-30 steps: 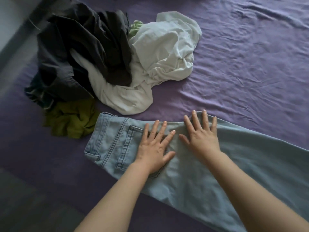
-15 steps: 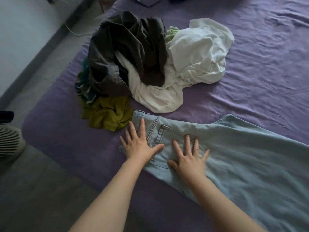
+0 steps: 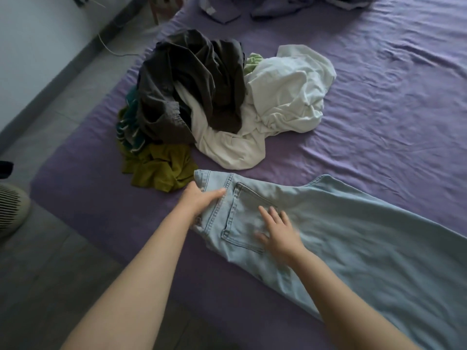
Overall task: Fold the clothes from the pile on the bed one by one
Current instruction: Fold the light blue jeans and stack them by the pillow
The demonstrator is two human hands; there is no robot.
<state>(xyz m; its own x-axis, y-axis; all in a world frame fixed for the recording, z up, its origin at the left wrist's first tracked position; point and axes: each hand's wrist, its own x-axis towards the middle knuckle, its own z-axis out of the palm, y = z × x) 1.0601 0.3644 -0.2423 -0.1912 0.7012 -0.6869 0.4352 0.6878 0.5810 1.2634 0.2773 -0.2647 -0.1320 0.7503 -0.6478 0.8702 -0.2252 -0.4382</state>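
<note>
Already the light-blue jeans (image 3: pixel 341 236) lie flat along the near edge of the bed (image 3: pixel 391 97), waistband toward the left and the legs running off to the right, laid out so they can be folded lengthwise without bunching. At the waistband the left hand (image 3: pixel 202 200) grips the denim, its thumb lying over the top while the fingers (image 3: pixel 194 184) curl round the edge, apparently to anchor or lift that end. Just beside the back pocket, the right hand (image 3: pixel 280 233) rests palm down, its fingers (image 3: pixel 274 214) straight and slightly spread; it is blurred, so it looks to be smoothing the cloth. Beyond the jeans, well within reach, sits the pile (image 3: pixel 214 102) that remains to be folded: a dark grey garment (image 3: pixel 192 84) on top, white cloth (image 3: pixel 285 92) to the right, an olive piece (image 3: pixel 161 170) touching or nearly touching the waistband corner. By my reckoning the jeans are at an early stage, with most of the heap untouched.
</note>
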